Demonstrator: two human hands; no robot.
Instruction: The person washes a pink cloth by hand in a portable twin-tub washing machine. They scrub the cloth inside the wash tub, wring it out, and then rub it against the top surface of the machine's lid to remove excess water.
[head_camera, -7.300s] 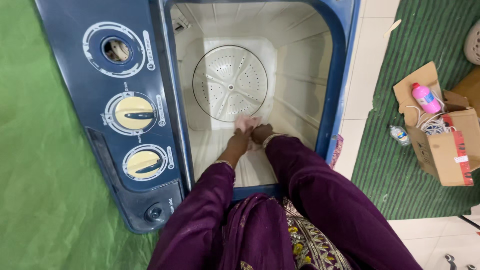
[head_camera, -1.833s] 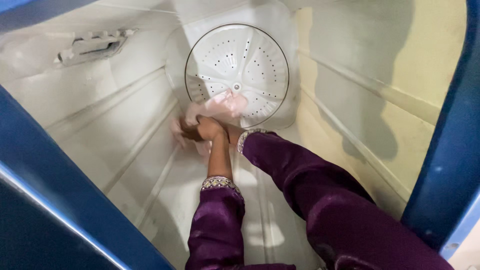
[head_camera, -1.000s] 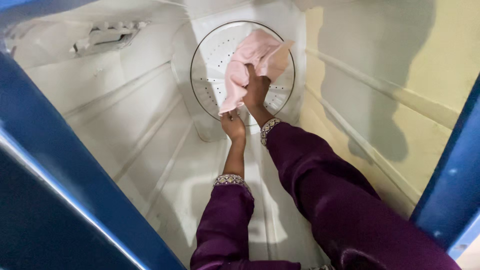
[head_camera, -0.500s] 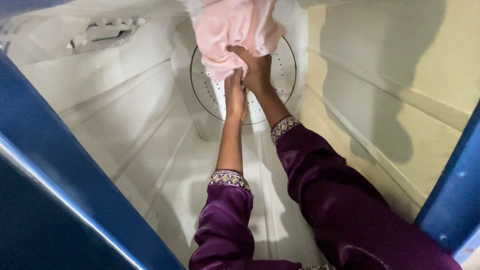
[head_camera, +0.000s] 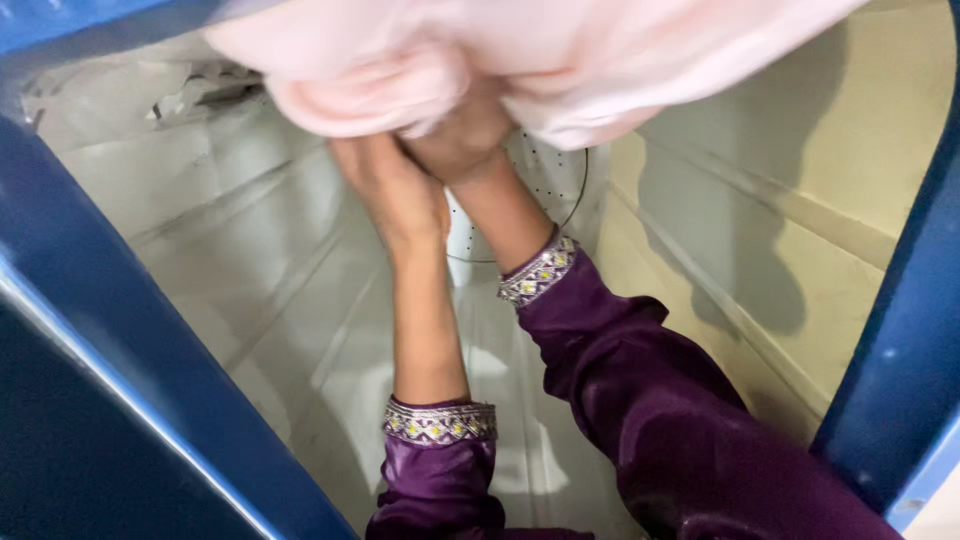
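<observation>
Both my hands are up inside the white tub (head_camera: 250, 250) of a washing machine, bunched together on a pale pink cloth (head_camera: 520, 60). My left hand (head_camera: 395, 195) is curled shut into the underside of the fabric, and my right hand (head_camera: 465, 135), just beside it and touching it, is closed on the same bundle. The fingertips themselves are buried in the folds, so I cannot tell how tightly they pinch. The cloth billows above and ahead of my fingers, close to my face, blurred and covering most of the top of the view.

Below and beyond my fingers, a slice of the perforated round agitator plate (head_camera: 555, 180) shows at the tub's bottom. The blue rim of the machine (head_camera: 900, 330) frames my arms on both sides, and the purple sleeves (head_camera: 640, 400) with their embroidered cuffs sit behind my wrists.

As I judge it, the loose spread of cloth could drag across a ribbed wall or catch on the fitting off to the upper left of my fingers, since much of it hangs free. It also blocks my sight, so I could knock a wrist on the rim.
</observation>
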